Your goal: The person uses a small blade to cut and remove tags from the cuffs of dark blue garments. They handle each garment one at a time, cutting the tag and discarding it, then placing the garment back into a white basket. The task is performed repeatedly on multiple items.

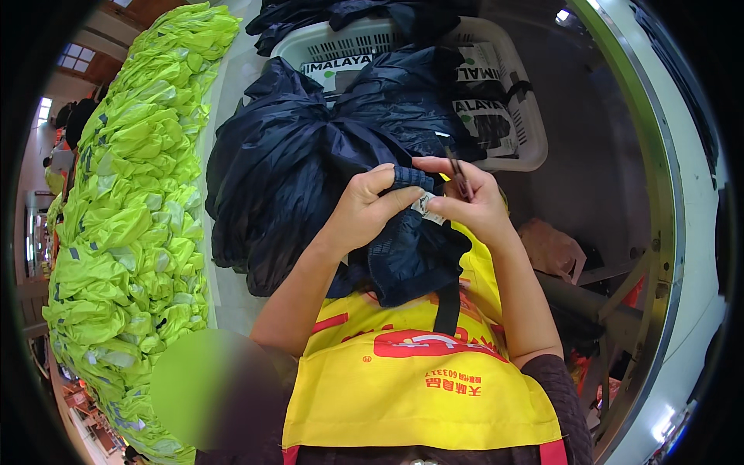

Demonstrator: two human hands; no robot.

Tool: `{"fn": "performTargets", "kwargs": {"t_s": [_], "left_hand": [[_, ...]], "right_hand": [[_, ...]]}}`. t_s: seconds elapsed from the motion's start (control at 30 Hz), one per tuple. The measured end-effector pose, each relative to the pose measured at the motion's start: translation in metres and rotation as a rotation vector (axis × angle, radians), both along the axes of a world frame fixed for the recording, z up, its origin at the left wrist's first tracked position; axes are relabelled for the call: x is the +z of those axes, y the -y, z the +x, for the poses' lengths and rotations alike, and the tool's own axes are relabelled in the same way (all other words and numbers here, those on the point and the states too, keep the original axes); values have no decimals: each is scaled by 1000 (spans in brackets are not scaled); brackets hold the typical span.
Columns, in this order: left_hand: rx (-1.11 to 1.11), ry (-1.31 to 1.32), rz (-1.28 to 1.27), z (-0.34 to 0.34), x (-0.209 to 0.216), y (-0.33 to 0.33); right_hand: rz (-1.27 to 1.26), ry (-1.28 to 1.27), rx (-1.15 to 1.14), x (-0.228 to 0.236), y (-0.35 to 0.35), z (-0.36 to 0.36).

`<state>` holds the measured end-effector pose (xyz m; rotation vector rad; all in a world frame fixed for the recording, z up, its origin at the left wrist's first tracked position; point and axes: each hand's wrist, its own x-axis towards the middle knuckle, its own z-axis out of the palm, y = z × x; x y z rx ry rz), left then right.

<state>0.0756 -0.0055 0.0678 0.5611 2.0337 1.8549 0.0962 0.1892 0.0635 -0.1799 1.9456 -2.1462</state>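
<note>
A dark navy garment (279, 178) of thin, shiny fabric lies bunched in front of me, and part of it hangs over my lap. My left hand (376, 203) is closed, pinching a ribbed edge (412, 177) of it between thumb and fingers. Beside it, my right hand (471, 203) is closed too, with small dark thread snips (463, 181) held along its fingers. Its thumb and fingertips meet at a small white label (427, 208) on the garment, between both hands. How firmly the right fingertips grip the label is partly hidden.
A white plastic basket (535, 143) with printed white packages (488, 124) stands beyond the garment, more dark fabric (372, 17) behind it. Along the left rises a long heap of neon-yellow garments (132, 217). I wear a yellow apron (418, 395). A metal frame edge (665, 232) curves at right.
</note>
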Motion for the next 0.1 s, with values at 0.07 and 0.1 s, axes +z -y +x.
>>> {"fn": "performTargets", "kwargs": {"t_s": [0.07,0.1], "left_hand": [[-13,-56,-26,1,0,-3],[-22,-55,-23,0,0,-5]], "right_hand": [[34,-83,-10,6,8,0],[-5,-121,-40,4,17,-2]]}}
